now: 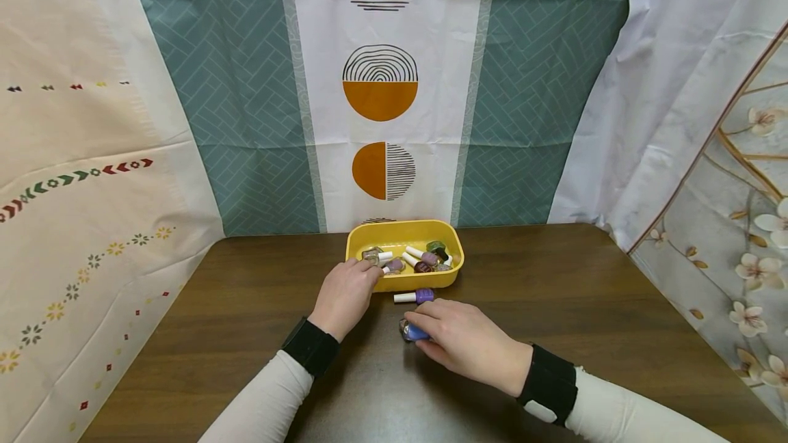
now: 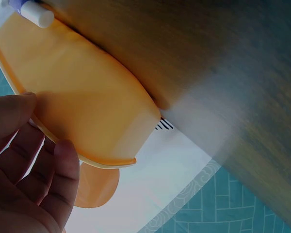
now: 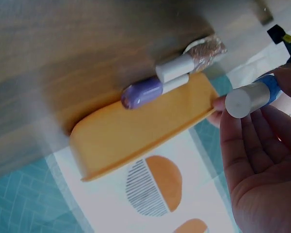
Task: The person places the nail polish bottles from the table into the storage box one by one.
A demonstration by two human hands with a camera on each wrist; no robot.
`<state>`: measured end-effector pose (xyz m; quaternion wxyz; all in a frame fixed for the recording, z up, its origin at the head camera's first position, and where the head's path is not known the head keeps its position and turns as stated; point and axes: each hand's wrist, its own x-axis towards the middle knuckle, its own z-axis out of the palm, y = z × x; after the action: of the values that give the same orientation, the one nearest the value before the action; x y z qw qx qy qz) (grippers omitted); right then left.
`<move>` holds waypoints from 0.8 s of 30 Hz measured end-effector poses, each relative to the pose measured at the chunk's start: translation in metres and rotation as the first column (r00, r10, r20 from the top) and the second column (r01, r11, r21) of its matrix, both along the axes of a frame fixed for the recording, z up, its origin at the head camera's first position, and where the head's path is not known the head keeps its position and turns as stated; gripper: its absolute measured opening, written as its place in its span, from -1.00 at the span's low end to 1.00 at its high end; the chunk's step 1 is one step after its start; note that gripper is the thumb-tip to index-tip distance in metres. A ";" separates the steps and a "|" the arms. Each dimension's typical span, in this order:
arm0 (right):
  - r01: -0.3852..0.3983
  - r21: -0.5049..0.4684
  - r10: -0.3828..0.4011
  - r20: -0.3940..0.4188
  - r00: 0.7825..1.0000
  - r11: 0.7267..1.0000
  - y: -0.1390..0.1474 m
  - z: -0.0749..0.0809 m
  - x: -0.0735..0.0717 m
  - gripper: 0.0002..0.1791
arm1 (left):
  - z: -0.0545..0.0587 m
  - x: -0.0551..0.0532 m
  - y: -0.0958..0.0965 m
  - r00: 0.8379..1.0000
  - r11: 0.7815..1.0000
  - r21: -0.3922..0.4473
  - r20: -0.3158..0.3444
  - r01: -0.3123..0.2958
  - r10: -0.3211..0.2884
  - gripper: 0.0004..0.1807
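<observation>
My left hand holds the front left rim of a yellow plastic bin, its fingers reaching over the edge. In the left wrist view, the thumb overlaps the outside of the wall. With my right hand I pinch a blue nail polish bottle; its white cap shows in the right wrist view. Below it on the table is a glittery nail polish bottle with a white cap. A purple nail polish bottle lies on its side in front of the bin.
Several nail polish bottles lie jumbled inside the bin, including a mauve one and a green one. The bin stands near the back of the brown wooden table, close to a patterned curtain.
</observation>
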<state>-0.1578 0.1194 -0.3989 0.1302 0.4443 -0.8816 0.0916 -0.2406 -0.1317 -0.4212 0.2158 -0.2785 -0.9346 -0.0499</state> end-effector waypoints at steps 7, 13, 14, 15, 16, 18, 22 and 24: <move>0.020 -0.047 -0.022 -0.058 0.998 0.999 0.006 0.008 -0.013 -0.46 | -0.001 0.000 -0.001 1.000 1.000 0.002 -0.008 0.005 -0.005 -0.81; 0.043 -0.049 -0.047 -0.095 0.994 0.998 0.008 0.017 -0.026 -0.45 | -0.002 -0.001 -0.002 0.999 0.999 0.019 -0.041 0.030 -0.029 -0.87; 0.046 -0.049 -0.051 -0.098 0.994 0.998 0.009 0.018 -0.028 -0.45 | -0.002 -0.001 -0.002 0.998 0.999 0.021 -0.046 0.033 -0.032 -0.87; 0.051 -0.049 -0.055 -0.100 0.993 0.998 0.009 0.020 -0.030 -0.45 | -0.002 -0.001 -0.002 0.998 0.999 0.023 -0.048 0.034 -0.033 -0.87; 0.055 -0.051 -0.060 -0.099 0.993 0.997 0.009 0.021 -0.032 -0.45 | -0.002 -0.001 -0.002 0.998 0.999 0.024 -0.047 0.034 -0.033 -0.87; 0.068 -0.053 -0.073 -0.089 0.993 0.996 0.009 0.024 -0.037 -0.45 | -0.002 -0.001 -0.002 0.998 0.999 0.025 -0.046 0.034 -0.033 -0.86; 0.106 -0.051 -0.109 -0.062 0.992 0.993 0.010 0.027 -0.049 -0.42 | -0.002 -0.001 -0.002 0.999 0.999 0.025 -0.026 0.032 -0.031 -0.86; 0.132 -0.048 -0.135 -0.053 0.989 0.990 0.010 0.028 -0.055 -0.42 | -0.002 -0.001 -0.002 0.999 0.999 0.026 -0.019 0.032 -0.031 -0.86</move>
<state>-0.2126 0.1295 -0.3707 0.1706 0.3837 -0.9031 0.0896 -0.2414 -0.1335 -0.4232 0.2273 -0.2907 -0.9273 -0.0630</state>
